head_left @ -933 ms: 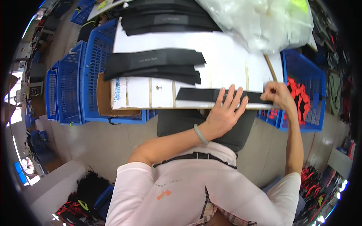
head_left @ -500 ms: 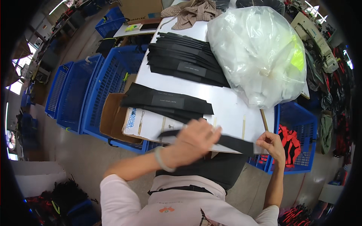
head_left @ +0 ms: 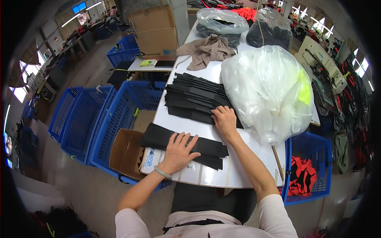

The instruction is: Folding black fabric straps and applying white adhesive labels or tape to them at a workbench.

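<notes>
My left hand (head_left: 177, 150) lies flat, fingers spread, on a small stack of black fabric strips (head_left: 206, 148) at the near edge of the white table (head_left: 242, 166). My right hand (head_left: 224, 120) rests palm down on the near edge of a larger fanned pile of black fabric strips (head_left: 194, 99) in the middle of the table. Neither hand grips anything. A bracelet sits on my left wrist.
A big clear plastic bag (head_left: 270, 93) bulges right of the large pile. A brown checked garment (head_left: 206, 49) and more bagged goods (head_left: 222, 22) lie farther back. Blue crates (head_left: 99, 119) and an open cardboard box (head_left: 127, 150) stand left of the table; a blue crate with red-black items (head_left: 305, 174) stands right.
The long black strip that both hands held at the table edge is gone from them. My left hand now presses the near stack and my right hand has reached forward to the large pile.
</notes>
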A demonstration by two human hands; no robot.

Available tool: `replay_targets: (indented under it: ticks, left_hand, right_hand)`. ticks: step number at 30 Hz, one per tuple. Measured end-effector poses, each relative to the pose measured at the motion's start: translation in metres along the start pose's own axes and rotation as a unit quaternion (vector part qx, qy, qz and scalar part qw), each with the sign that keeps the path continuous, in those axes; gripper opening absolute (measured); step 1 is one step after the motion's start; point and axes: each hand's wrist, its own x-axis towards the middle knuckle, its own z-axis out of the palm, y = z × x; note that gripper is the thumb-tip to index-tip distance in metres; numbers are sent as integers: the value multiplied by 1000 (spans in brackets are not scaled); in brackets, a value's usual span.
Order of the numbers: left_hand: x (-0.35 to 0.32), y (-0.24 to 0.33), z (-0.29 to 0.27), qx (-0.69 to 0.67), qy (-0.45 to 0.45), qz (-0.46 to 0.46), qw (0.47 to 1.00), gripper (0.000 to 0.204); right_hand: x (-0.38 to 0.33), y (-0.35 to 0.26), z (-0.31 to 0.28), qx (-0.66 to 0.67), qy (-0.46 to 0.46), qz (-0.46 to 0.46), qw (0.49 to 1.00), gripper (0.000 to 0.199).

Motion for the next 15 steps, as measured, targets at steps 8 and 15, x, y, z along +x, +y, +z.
replay_targets:
  ticks: [8,15]
  left_hand:
    - [52,37,-37,-795,105,-220,555,50]
    - [68,91,-25,-830,123,-204,505,39]
  right_hand:
    - [-5,-60,-130,481,-214,241,815,17]
    - [-70,-60,-162,538,-163,344,752,17]
